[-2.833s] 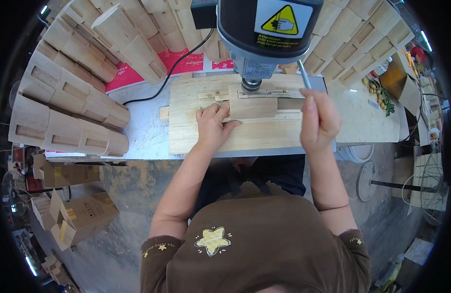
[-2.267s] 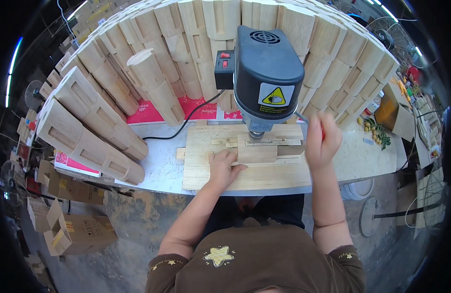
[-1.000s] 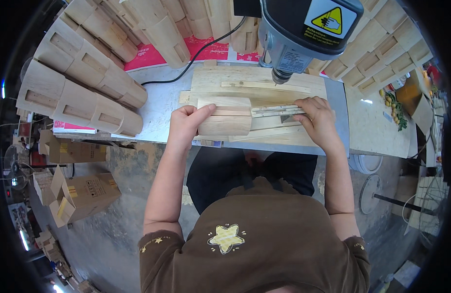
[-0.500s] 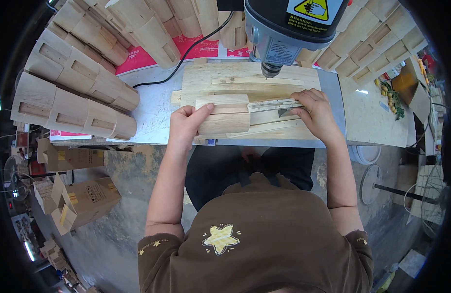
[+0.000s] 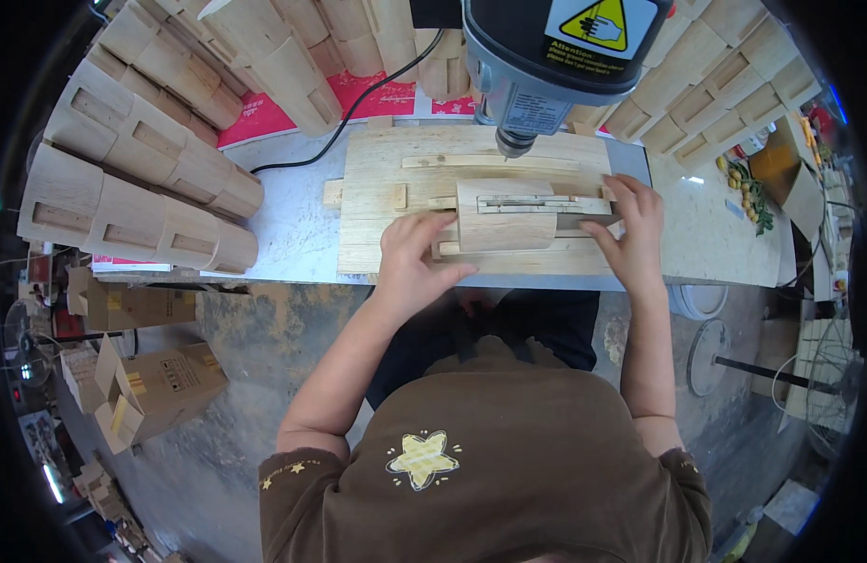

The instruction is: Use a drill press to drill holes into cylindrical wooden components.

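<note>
A rounded pale wooden block lies on the wooden jig board under the drill press. Along the block's top sits a narrow slotted strip, its right end jutting past the block. My left hand is at the block's left end, index finger by its edge, thumb spread toward me. Around the strip's jutting end, my right hand has thumb and fingers apart, on either side of it. Whether its fingertips touch the strip is hard to tell.
Stacked wooden cylinders with rectangular recesses stand at the left, and more at the right. A black cable crosses the table behind the board. Thin wooden rails run along the board. Cardboard boxes sit on the floor at left.
The wooden block has moved right and lies on the board with the strip on top of it. My left hand has shifted right and released its grip; the right hand's fingers have spread from the strip.
</note>
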A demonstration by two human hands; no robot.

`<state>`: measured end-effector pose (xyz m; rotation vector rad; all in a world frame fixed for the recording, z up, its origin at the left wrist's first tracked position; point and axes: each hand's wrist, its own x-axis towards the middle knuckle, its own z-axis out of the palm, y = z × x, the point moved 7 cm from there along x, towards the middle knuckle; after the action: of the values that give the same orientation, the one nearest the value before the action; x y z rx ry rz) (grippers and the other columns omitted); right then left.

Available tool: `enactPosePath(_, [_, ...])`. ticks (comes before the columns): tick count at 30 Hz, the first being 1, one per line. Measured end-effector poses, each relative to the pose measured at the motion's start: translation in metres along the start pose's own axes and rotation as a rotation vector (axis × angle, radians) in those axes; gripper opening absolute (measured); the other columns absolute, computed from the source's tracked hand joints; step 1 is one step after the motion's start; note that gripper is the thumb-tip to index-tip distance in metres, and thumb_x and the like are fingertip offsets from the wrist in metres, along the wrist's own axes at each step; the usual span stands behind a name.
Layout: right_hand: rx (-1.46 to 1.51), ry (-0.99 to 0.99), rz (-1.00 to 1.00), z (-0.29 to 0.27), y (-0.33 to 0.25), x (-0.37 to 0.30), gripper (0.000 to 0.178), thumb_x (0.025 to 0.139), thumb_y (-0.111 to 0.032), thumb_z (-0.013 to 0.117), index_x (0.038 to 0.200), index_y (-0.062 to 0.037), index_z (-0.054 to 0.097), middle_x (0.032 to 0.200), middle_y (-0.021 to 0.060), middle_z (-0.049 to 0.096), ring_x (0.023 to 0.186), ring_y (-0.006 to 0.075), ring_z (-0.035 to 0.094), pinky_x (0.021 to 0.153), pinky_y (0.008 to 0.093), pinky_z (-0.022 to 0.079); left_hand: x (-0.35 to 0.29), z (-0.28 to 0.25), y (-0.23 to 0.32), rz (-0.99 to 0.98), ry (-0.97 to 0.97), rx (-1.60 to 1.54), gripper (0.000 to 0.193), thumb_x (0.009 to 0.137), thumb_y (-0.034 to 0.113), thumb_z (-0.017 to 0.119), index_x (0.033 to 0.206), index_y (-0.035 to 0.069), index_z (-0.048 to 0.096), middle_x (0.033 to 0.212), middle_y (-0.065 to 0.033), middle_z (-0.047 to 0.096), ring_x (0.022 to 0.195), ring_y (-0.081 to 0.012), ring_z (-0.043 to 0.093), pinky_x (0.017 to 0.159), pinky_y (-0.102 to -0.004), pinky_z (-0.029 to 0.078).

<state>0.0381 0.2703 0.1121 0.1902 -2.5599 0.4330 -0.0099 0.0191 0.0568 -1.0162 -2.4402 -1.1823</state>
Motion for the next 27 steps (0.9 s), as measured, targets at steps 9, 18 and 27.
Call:
enactPosePath(9, [-0.001, -0.088, 0.313, 0.042, 0.04, -0.007, 0.059, 0.072, -0.025, 0.075, 0.119, -0.005, 0.045, 0.09, 0.0178, 0.061, 0.081, 0.0358, 0.059, 0.074, 0.0425, 0.046, 0.003, 0.026, -0.016, -0.117, 0.128, 0.224, 0.06, 0.06, 0.026, 0.08, 0.113, 0.008, 0.06, 0.089, -0.0048, 0.056, 0.092, -0.0253, 0.049, 0.086, -0.039, 0.032])
enactPosePath(18, [0.166, -0.145, 0.313, 0.055, 0.022, 0.017, 0.059, 0.074, -0.02, 0.074, 0.125, -0.0065, 0.047, 0.101, 0.0198, 0.059, 0.092, 0.0348, 0.057, 0.078, 0.0419, 0.046, 0.016, 0.01, -0.058, -0.102, 0.06, 0.176, 0.057, 0.06, 0.026, 0.079, 0.113, 0.012, 0.061, 0.08, -0.0002, 0.054, 0.087, -0.0223, 0.049, 0.082, -0.0388, 0.031])
enactPosePath(27, [0.491, 0.231, 0.129, -0.074, 0.019, 0.12, 0.039, 0.09, -0.023, 0.059, 0.123, -0.0026, 0.052, 0.105, 0.0079, 0.06, 0.092, 0.0146, 0.057, 0.078, 0.0268, 0.046, 0.014, 0.012, -0.062, -0.087, 0.003, 0.168, 0.054, 0.063, 0.025, 0.078, 0.112, 0.01, 0.061, 0.079, -0.0018, 0.052, 0.084, -0.0225, 0.05, 0.079, -0.0378, 0.033])
